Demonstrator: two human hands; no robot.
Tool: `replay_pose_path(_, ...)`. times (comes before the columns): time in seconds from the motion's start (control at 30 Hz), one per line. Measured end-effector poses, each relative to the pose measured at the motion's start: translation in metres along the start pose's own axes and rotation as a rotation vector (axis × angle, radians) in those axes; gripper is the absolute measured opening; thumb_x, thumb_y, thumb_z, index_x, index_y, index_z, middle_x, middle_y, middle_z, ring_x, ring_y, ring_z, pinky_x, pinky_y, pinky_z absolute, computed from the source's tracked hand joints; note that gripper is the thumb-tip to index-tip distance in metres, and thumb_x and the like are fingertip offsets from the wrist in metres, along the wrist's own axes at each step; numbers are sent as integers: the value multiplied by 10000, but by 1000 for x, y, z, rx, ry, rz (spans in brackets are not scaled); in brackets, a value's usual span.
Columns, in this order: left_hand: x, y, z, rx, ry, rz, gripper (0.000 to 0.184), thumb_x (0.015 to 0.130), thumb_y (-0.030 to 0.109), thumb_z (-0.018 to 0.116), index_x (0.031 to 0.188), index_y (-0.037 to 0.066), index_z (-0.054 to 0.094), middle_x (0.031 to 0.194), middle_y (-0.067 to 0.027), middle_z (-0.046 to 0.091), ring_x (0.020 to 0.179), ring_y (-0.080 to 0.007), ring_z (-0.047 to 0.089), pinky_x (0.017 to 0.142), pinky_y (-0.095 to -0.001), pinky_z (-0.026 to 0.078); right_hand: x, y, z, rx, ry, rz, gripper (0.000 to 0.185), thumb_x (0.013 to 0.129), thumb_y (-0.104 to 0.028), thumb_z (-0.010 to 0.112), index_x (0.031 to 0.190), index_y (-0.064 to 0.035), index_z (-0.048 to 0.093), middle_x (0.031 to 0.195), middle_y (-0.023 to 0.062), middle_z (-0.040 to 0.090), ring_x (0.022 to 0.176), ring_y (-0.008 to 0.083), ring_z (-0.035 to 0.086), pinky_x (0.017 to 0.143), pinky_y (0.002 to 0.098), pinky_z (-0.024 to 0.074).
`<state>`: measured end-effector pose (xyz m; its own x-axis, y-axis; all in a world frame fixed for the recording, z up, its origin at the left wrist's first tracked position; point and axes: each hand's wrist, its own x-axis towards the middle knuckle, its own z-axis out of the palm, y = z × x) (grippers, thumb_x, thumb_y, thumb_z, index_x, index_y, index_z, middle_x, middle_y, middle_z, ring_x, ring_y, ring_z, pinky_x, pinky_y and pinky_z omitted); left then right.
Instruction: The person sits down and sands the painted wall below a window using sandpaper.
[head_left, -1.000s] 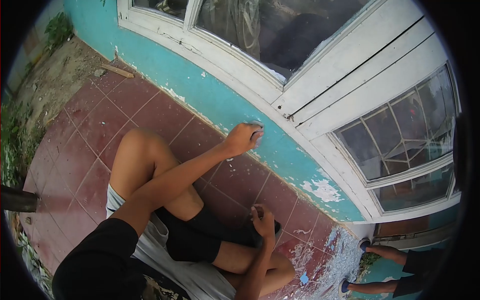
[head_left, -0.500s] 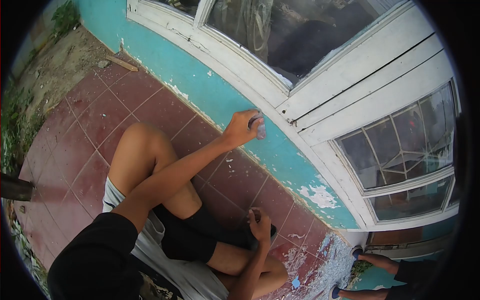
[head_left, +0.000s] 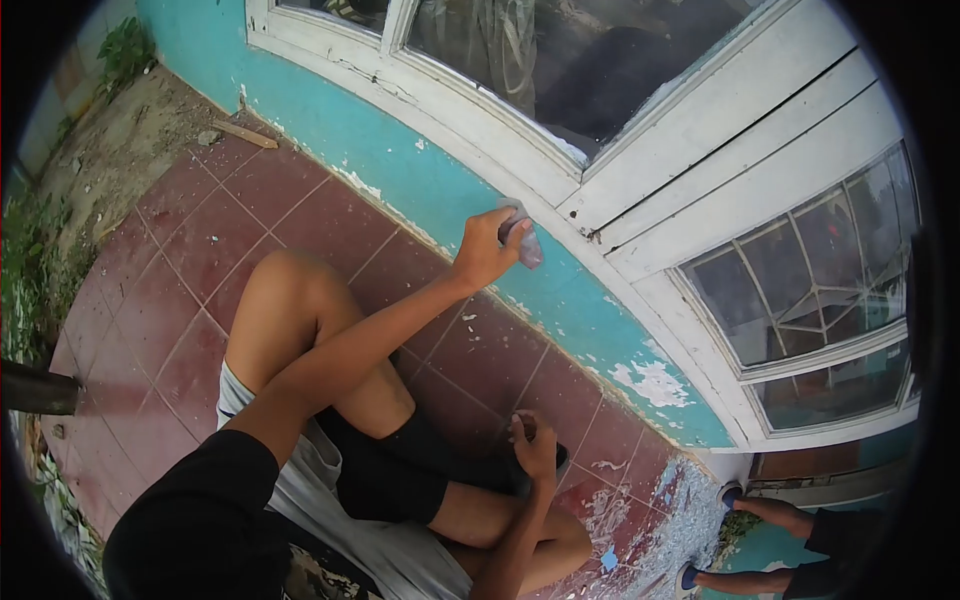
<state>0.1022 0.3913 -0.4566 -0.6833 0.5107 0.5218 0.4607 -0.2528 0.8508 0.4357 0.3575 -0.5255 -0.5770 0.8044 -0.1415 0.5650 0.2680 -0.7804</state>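
Observation:
My left hand (head_left: 490, 248) reaches to the turquoise wall (head_left: 400, 160), its fingers and thumb closed on a greyish folded sheet (head_left: 530, 248). The sheet lies close to the wall's surface, just below the white window frame (head_left: 510, 155). Low over my crossed legs is my right hand (head_left: 537, 450), its fingers curled beside a dark shoe or foot. What those fingers hold, if anything, is too small and dark to tell. Paint has flaked off the wall in a white patch (head_left: 652, 383).
Red floor tiles (head_left: 180, 310) run along the wall, with pale splatter (head_left: 690, 510) at the lower right. Another person's legs (head_left: 780, 515) show there. A wood strip (head_left: 246, 134) lies at the upper left, and a dark post (head_left: 40, 390) juts in from the left.
My left hand has shifted slightly up the wall with the sheet, and more of the sheet now shows. My right hand stays near the shoe. The view has swung a little.

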Motion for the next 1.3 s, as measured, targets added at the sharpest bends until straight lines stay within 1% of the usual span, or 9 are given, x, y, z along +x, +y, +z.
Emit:
replay_pose_path(0.2,-21,-26,25,-48,-226,284,206,912,119,697,804,-43,629,673,-189,594,557,-281,470,558,-354,435,5,2,2,-38,-38,-4,184,966,-107,644,1071,45,649,895,145,726,760,176,713,628,291,575)
replay_pose_path(0.37,-9,1,13,-172,39,16,219,899,120,715,782,-40,621,666,-186,586,543,-244,456,553,-350,422,0,0,2,-4,-2,24,182,969,-102,640,1074,46,650,893,146,724,766,173,712,631,288,577)
replay_pose_path(0.5,-21,-30,24,71,-290,194,220,895,108,718,769,-42,618,619,-148,543,544,-138,426,531,-336,390,5,0,4,-2,-22,23,183,972,-107,639,1077,42,655,878,125,724,759,162,706,610,284,560)
replay_pose_path(0.57,-17,-22,20,3,-295,-8,214,896,98,717,766,-43,622,589,-116,483,539,-102,403,509,-322,352,5,4,0,-24,-34,-8,185,973,-113,638,1079,38,657,870,118,725,750,157,704,604,281,553)
replay_pose_path(0.67,1,0,2,-190,12,-132,203,898,91,712,769,-42,629,584,-105,448,545,-81,397,501,-309,334,2,4,-1,22,5,-10,195,975,-118,636,1095,34,657,852,109,721,715,146,690,596,274,538)
replay_pose_path(0.9,-22,-25,24,-14,-249,150,272,906,141,732,752,-45,607,606,-142,461,553,-126,379,509,-314,348,8,-4,1,69,60,-39,195,977,-100,631,1121,31,637,855,96,689,720,130,663,595,263,539)
replay_pose_path(1.0,-8,-17,11,-21,-57,58,290,893,124,724,722,-45,561,614,-179,491,528,-229,370,517,-355,370,2,-3,2,72,67,-28,189,977,-96,630,1120,27,637,860,93,684,743,133,664,599,265,547)
replay_pose_path(1.13,-2,-9,3,-122,31,-44,295,898,132,722,719,-41,562,606,-171,498,531,-228,365,520,-364,371,-2,-2,-5,59,55,11,195,975,-94,631,1127,29,631,862,95,683,727,127,658,588,266,544)
replay_pose_path(1.3,-22,-20,21,-105,-153,147,285,917,175,736,750,-30,627,592,-88,485,562,-88,374,500,-305,335,10,0,1,39,53,-25,193,974,-89,636,1124,33,622,871,95,682,715,123,653,584,262,546)
